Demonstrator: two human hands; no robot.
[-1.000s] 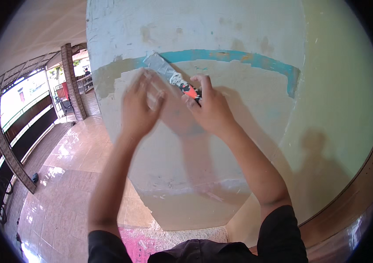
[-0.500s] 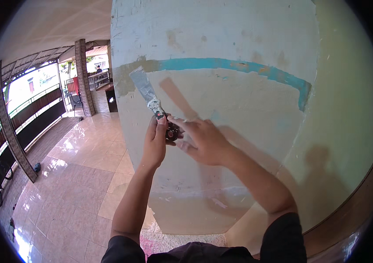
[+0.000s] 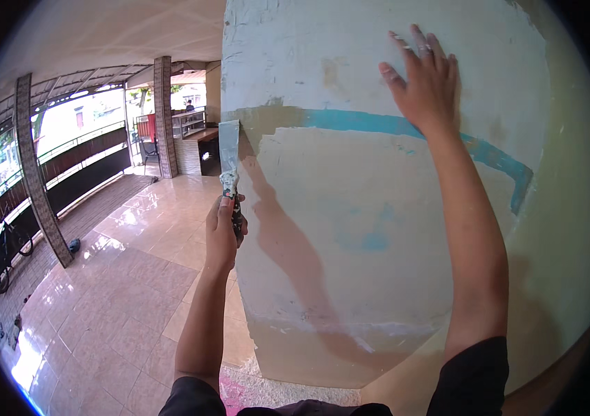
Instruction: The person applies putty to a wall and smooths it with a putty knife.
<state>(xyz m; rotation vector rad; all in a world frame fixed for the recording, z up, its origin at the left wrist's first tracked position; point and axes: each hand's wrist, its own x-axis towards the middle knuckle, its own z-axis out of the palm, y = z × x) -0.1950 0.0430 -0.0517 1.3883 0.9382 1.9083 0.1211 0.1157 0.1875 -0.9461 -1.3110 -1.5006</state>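
Against the pillar (image 3: 378, 229), my left hand (image 3: 224, 232) grips the scraper (image 3: 229, 156) by its handle, blade up at the edge—light, stiff, likely springy-tipped; my right hand (image 3: 423, 83) rests spread flat above.

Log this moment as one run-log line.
left hand: grips putty knife, blade at column edge | right hand: flat on column above blue stripe
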